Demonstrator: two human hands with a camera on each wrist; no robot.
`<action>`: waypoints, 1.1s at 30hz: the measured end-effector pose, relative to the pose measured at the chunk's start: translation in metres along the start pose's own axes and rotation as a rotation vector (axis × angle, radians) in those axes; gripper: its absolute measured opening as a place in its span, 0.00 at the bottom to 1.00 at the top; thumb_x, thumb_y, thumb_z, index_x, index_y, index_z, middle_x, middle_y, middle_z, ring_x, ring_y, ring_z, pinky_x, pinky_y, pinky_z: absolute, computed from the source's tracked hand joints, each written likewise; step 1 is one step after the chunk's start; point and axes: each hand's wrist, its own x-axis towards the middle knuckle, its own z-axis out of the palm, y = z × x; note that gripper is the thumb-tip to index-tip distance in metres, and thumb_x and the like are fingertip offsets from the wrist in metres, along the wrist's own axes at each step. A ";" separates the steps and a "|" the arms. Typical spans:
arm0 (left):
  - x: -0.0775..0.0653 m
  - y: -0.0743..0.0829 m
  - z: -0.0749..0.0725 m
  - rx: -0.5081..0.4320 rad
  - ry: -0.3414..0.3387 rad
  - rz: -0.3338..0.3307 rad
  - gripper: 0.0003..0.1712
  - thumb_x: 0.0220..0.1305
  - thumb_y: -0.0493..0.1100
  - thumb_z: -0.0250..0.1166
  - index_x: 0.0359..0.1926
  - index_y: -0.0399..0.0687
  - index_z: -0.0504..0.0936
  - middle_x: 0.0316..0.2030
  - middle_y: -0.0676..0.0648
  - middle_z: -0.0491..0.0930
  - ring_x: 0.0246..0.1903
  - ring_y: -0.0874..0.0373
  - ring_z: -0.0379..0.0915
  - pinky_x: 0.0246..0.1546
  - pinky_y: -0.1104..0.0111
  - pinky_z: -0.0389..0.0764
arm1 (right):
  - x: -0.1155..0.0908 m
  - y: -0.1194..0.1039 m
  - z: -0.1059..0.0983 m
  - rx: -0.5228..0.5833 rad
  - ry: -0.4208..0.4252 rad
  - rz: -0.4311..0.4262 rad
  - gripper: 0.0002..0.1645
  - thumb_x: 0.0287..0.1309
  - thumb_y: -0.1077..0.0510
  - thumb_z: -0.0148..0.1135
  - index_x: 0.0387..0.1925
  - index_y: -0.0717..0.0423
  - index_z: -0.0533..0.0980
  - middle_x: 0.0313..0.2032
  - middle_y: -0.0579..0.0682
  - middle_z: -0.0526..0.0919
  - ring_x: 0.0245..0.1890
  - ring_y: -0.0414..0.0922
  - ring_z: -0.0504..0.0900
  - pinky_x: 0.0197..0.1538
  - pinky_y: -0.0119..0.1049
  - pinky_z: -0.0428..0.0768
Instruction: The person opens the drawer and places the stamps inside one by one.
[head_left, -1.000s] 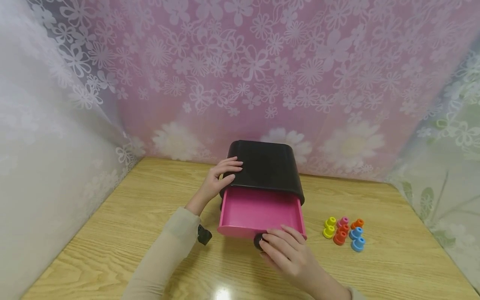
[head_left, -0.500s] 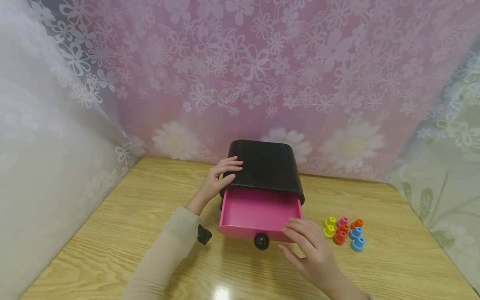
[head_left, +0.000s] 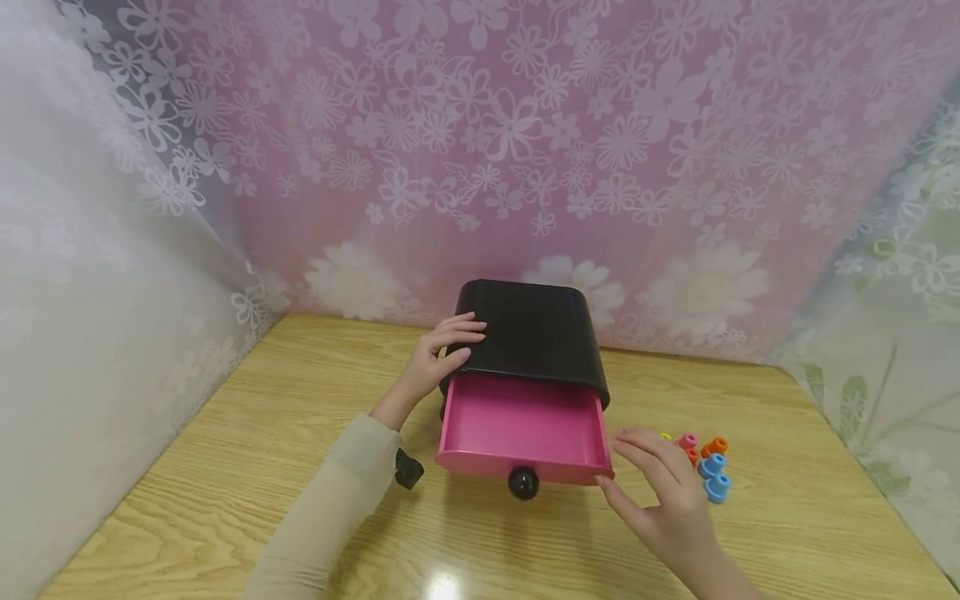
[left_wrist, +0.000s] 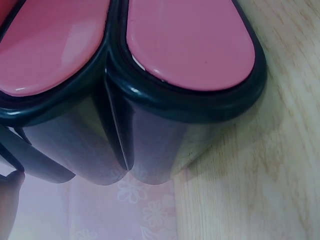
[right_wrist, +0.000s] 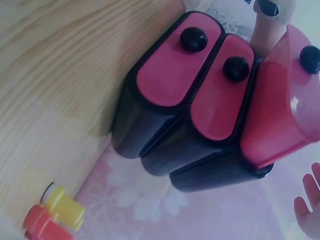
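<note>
A black drawer unit (head_left: 532, 329) stands at the back middle of the table in the head view. Its top pink drawer (head_left: 525, 417) is pulled out, with nothing inside and a round black knob (head_left: 523, 482) in front. My left hand (head_left: 435, 354) rests on the unit's top left edge, fingers spread flat. Beside the drawer's front right corner is my right hand (head_left: 671, 496), fingers loosely bent and holding nothing; the thumb tip is close to the corner, contact unclear. Behind it lie coloured pegs, partly hidden, including a blue peg (head_left: 717, 488) and an orange peg (head_left: 715, 447).
Two closed pink drawers (right_wrist: 170, 70) sit below the pulled-out one in the right wrist view. A small black object (head_left: 408, 470) lies by the left sleeve. Floral curtains (head_left: 525, 167) enclose the wooden table (head_left: 300, 383) at the back and sides.
My right hand has let go of the knob and moved right, past the drawer's front corner, now covering some pegs. The left hand and the drawer have stayed put.
</note>
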 end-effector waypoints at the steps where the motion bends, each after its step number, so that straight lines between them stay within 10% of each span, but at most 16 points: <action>1: 0.001 0.004 0.000 -0.001 -0.001 0.000 0.13 0.58 0.28 0.53 0.43 0.22 0.73 0.48 0.27 0.69 0.58 0.36 0.52 0.60 0.53 0.50 | 0.001 0.000 -0.002 -0.004 0.005 0.007 0.28 0.54 0.46 0.56 0.28 0.72 0.75 0.31 0.63 0.77 0.36 0.51 0.73 0.51 0.23 0.67; 21: 0.003 0.013 0.001 0.011 0.000 0.009 0.13 0.55 0.26 0.52 0.42 0.20 0.73 0.47 0.24 0.68 0.57 0.32 0.52 0.60 0.53 0.50 | -0.030 0.040 -0.035 -0.069 -0.100 0.283 0.34 0.49 0.39 0.56 0.37 0.69 0.76 0.34 0.58 0.79 0.40 0.30 0.72 0.43 0.15 0.67; 28: 0.004 0.012 0.001 0.011 -0.003 0.008 0.13 0.55 0.25 0.52 0.42 0.20 0.73 0.47 0.25 0.68 0.57 0.33 0.52 0.60 0.53 0.51 | -0.036 0.049 -0.047 -0.109 -0.155 0.442 0.31 0.24 0.73 0.71 0.41 0.65 0.76 0.40 0.41 0.78 0.43 0.23 0.69 0.45 0.14 0.64; 33: 0.003 0.012 0.001 0.010 -0.006 -0.002 0.13 0.56 0.25 0.52 0.42 0.20 0.73 0.47 0.25 0.68 0.57 0.34 0.52 0.60 0.53 0.50 | -0.042 0.053 -0.053 -0.127 -0.164 0.562 0.31 0.26 0.74 0.70 0.42 0.62 0.77 0.40 0.41 0.78 0.40 0.22 0.68 0.43 0.12 0.63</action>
